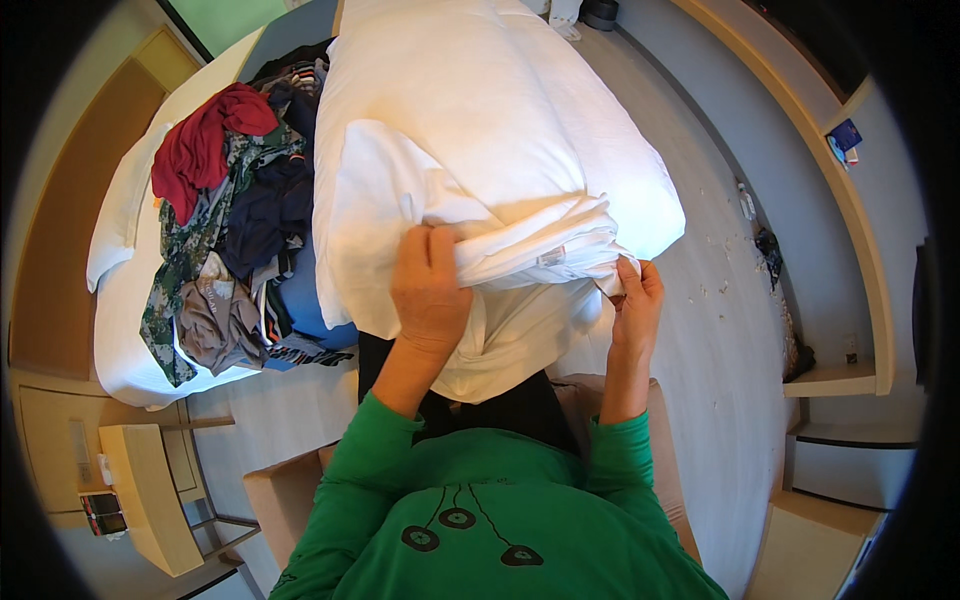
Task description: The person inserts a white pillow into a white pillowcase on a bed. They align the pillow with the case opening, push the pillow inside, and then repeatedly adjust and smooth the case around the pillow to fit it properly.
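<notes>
White bedding (465,75) lies beyond; our left hand (431,292) grips a white garment (515,258), our right hand (637,302) pinches its right edge; slackening could drop its near folds.

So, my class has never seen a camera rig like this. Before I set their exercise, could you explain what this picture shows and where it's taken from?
There is no machine here, just a person's bare left hand and right hand. The picture comes from the left one of two wide fisheye cameras worn on the head, looking down, which is why straight edges bend near the rim. The wearer's green top fills the bottom.

Ahead is a surface covered in white bedding. On its near end lies a bunched white cloth. The right hand pinches one edge of it; the left hand's fingers curl around another part. To the left, a heap of clothes includes red, dark blue and camouflage pieces.
</notes>
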Motion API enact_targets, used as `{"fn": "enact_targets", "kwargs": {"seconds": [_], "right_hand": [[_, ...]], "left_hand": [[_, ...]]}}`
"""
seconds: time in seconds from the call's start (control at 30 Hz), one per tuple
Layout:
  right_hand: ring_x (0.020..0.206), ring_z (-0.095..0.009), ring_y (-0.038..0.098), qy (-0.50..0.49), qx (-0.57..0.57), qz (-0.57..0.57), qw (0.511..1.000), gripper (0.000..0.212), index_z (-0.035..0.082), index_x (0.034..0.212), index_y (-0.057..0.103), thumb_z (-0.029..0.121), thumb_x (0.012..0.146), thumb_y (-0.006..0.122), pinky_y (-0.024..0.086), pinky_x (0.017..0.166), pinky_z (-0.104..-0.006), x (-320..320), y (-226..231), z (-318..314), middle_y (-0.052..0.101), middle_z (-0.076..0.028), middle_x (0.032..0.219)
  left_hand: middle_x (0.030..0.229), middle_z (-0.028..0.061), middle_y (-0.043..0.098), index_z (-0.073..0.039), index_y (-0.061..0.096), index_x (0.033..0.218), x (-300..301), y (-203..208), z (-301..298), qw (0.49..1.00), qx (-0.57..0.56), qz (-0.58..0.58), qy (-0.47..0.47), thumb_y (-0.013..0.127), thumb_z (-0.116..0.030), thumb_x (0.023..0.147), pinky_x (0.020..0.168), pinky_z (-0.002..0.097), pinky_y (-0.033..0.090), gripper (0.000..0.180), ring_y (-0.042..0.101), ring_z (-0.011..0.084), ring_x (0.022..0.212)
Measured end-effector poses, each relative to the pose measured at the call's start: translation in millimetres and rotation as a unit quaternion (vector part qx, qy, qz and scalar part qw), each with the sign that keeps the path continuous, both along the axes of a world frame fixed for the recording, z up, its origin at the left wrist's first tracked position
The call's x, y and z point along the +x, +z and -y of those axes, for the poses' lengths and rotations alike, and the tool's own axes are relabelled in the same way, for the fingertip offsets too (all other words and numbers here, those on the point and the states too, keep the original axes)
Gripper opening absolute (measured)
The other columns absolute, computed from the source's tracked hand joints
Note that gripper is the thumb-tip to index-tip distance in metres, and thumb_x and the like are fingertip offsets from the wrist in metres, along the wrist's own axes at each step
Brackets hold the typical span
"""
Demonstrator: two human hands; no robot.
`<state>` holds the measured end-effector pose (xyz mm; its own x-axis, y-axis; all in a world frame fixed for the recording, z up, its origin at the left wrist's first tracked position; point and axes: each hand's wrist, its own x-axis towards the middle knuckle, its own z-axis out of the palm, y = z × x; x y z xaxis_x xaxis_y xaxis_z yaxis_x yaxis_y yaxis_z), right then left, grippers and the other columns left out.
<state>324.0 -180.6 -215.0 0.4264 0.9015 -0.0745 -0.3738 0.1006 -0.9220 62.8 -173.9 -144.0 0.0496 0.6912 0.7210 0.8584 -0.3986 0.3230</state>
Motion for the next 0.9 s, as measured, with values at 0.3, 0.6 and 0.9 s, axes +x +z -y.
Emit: {"fn": "enact_targets", "kwargs": {"seconds": [0.3,0.6,0.9], "right_hand": [[0.08,-0.015,0.065,-0.044,-0.022,0.016,0.999,0.016,-0.001,0.108,0.063,0.013,0.1,0.065,0.057,0.069,-0.0318,-1.1,-12.7,-13.0,0.068,-0.007,0.097],[0.08,-0.014,0.065,-0.038,-0.001,0.036,0.999,0.017,0.0,0.108,0.062,0.014,0.1,0.065,0.057,0.068,-0.0297,0.3,-10.9,-13.9,0.068,-0.008,0.098],[0.084,-0.013,0.063,-0.019,-0.008,0.072,0.997,0.02,0.0,0.108,0.061,0.017,0.1,0.066,0.056,0.071,-0.0295,7.1,-13.7,-12.2,0.067,-0.007,0.099]], "left_hand": [[0.091,0.0182,0.074,-0.011,0.052,0.114,-54.1,49.7,7.4,0.897,-0.241,0.349,-0.124,0.081,-0.004,0.081,0.071,0.0339,0.054,0.044,0.074,0.0293,0.082],[0.082,0.0095,0.063,-0.01,0.066,0.115,-87.3,41.9,5.0,0.985,0.017,-0.156,0.068,0.077,-0.006,0.065,0.066,0.0422,0.046,0.051,0.062,0.0317,0.074],[0.087,0.0085,0.064,-0.005,0.06,0.105,-96.4,33.1,-13.9,0.95,-0.056,0.299,-0.068,0.068,0.011,0.076,0.077,0.0273,0.049,0.034,0.063,0.0195,0.079]]}}
